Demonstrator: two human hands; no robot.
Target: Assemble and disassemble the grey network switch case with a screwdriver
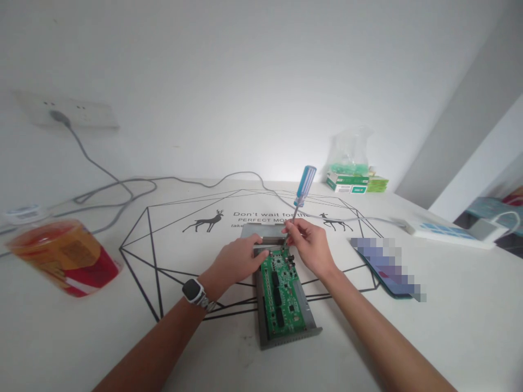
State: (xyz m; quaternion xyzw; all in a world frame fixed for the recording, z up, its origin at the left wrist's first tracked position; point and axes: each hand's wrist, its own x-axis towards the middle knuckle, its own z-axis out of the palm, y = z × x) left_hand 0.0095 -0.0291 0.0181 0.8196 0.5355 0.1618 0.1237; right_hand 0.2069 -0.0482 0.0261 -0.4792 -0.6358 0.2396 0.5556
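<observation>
A green circuit board (286,299) lies in a grey metal casing (291,340) in front of me. My right hand (308,245) pinches the shaft of a screwdriver (305,185) with a blue and clear striped handle. The screwdriver stands nearly upright, its tip down at the board's far edge. My left hand (241,258), with a watch on the wrist, grips the far left corner of the casing, thumb near the board and fingers at the far rim. A flat grey metal piece (251,230) shows behind the casing.
An orange and red container (67,258) stands at the left, near a grey cable (92,158) plugged into a wall socket (81,113). At the right are a phone (384,269) and a power strip (445,233). Green and white boxes (347,182) stand by the wall.
</observation>
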